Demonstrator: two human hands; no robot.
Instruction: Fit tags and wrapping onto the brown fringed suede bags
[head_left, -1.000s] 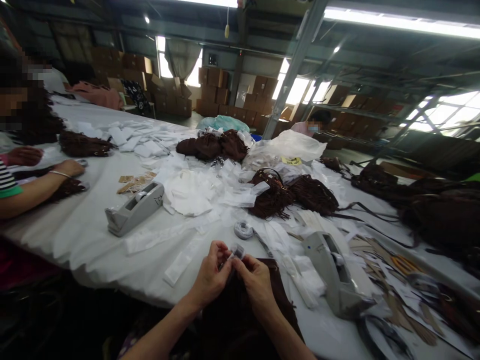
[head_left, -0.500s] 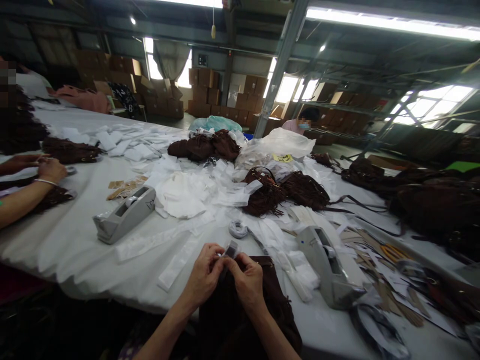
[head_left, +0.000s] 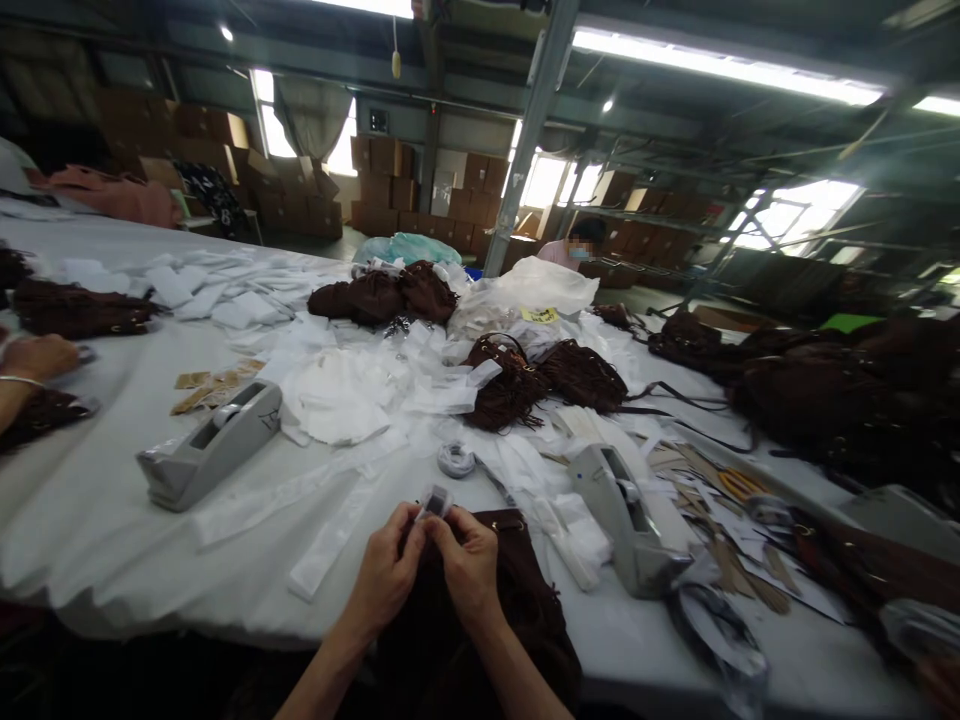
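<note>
Both my hands meet above a dark brown bag at the near table edge. A small dark piece wrapped in clear film sticks up between my fingertips. My left hand pinches it from the left, while my right hand grips it with thumb and fingers from the right. What the wrapped piece is I cannot make out. Beyond my hands lies a coiled grey strip, its tail running toward the bag. To the right of the bag rests a bundle of white wrapping sheets.
Grey tape dispensers stand left and right of me. White packing sheets and brown fringed bags cover the middle. Pliers with yellow handles lie at right. A co-worker's hand works at far left.
The view has turned to the right, so the table's things sit further left. My hands keep their pinch on the wrapped piece, which shows slightly more upright.
</note>
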